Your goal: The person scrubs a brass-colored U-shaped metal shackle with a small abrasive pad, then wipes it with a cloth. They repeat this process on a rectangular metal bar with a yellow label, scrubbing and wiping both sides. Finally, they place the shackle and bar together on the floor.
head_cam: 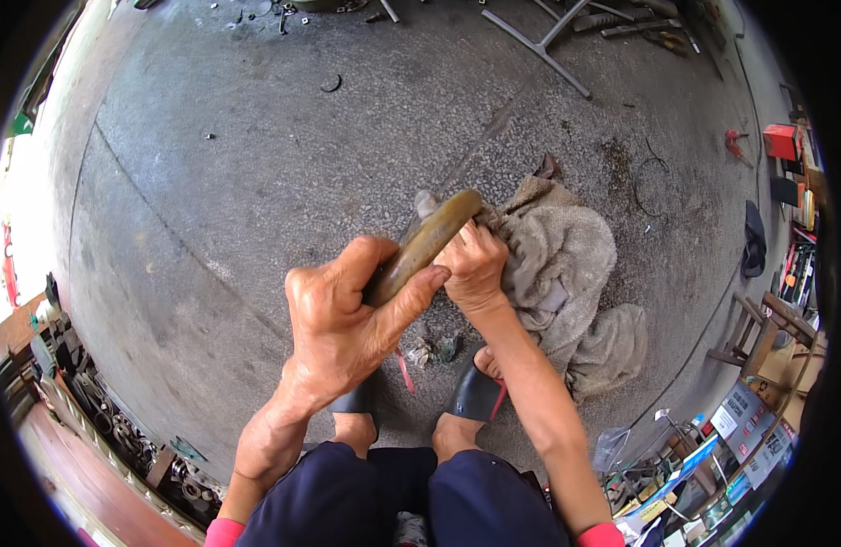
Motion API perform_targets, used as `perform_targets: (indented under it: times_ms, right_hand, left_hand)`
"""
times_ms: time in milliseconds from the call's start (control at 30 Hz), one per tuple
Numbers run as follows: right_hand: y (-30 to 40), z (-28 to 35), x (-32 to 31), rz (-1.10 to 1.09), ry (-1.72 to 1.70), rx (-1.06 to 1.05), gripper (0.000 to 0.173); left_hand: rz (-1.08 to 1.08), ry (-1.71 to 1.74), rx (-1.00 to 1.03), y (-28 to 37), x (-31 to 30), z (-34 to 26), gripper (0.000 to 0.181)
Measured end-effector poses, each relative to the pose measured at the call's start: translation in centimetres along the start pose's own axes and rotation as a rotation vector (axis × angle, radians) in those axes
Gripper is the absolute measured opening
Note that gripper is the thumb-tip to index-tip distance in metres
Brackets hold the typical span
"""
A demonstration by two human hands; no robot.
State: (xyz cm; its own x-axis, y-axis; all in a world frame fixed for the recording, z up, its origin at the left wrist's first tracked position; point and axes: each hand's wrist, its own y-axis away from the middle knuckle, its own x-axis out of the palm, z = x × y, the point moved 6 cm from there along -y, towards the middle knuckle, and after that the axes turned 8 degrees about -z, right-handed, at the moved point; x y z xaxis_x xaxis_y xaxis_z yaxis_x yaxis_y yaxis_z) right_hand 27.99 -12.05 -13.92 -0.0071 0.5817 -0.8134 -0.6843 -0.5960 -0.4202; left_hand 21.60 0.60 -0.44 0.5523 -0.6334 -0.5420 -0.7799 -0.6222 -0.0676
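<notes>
My left hand (345,314) grips a thick, brown-stained part (427,246) with a rounded edge; its exact kind is unclear. It is tilted, its far end pointing up and right. A pale rounded bit (426,204) shows beyond it; whether this belongs to the part I cannot tell. Close against the part's right side, my right hand (475,263) is closed on a grey-beige towel (564,246). The towel hangs in folds to the right, low over the floor. The fingertips of my right hand are hidden behind the part.
Crumpled scraps (431,349) lie on the speckled floor (291,157) between my sandalled feet. A metal tube frame (540,51) lies ahead. Loose metal parts (133,437) crowd the lower left. On the right are a wooden stool (762,335), a red box (781,142) and cartons (742,420).
</notes>
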Motion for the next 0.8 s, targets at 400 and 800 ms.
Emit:
perform_targets:
  times_ms: [400, 800]
  right_hand:
    - [2.7, 2.3, 1.7, -0.041, -0.322, 0.032, 0.019]
    - [0.2, 5.2, 0.5, 0.186, -0.210, 0.115, 0.017]
  left_hand:
    - [-0.010, -0.102, -0.032, 0.4, -1.1, 0.9, 0.026]
    - [-0.143, -0.092, -0.001, 0.7, -2.1, 2.2, 0.025]
